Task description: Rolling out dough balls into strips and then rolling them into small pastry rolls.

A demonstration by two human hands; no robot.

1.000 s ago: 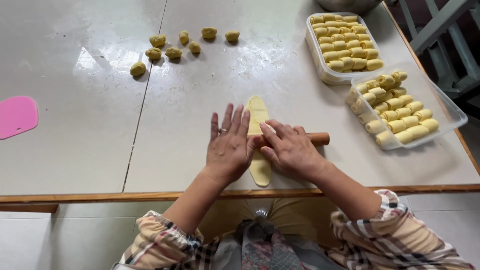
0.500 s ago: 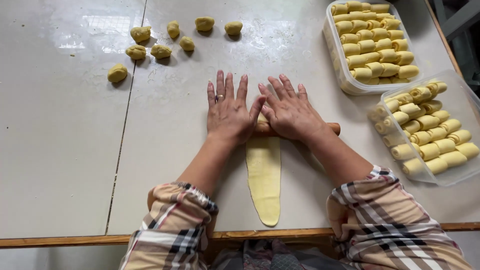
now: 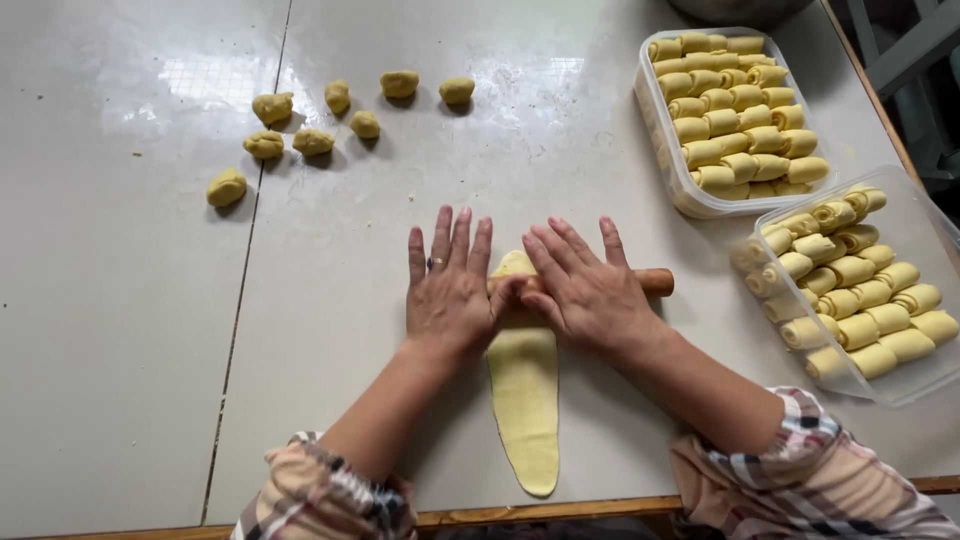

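Nearest the camera, two plaid sleeves (image 3: 800, 480) frame a long, thin strip of yellow dough (image 3: 527, 400) that lies flat on the pale surface (image 3: 330, 330), its rounded end close to the near edge. At the strip's far end a wooden rolling pin (image 3: 655, 281) lies crosswise over the dough. The left hand (image 3: 450, 290) is spread flat, fingers straight and apart, palm pressing down on the pin's left part; a ring sits on one finger. The right hand (image 3: 585, 290) is likewise open and flat on the pin, gripping nothing, with the pin's right end poking out beyond it. The pin's left end is hidden, probably under the left palm.

To the right stands a clear plastic tray (image 3: 915, 225) filled with rolled dough pieces (image 3: 860, 300). Beyond it a second clear tray (image 3: 665, 150) holds more rolled pieces in rows. Farther off, to the left, small dough balls (image 3: 313, 141) are scattered loosely, well apart from the hands.
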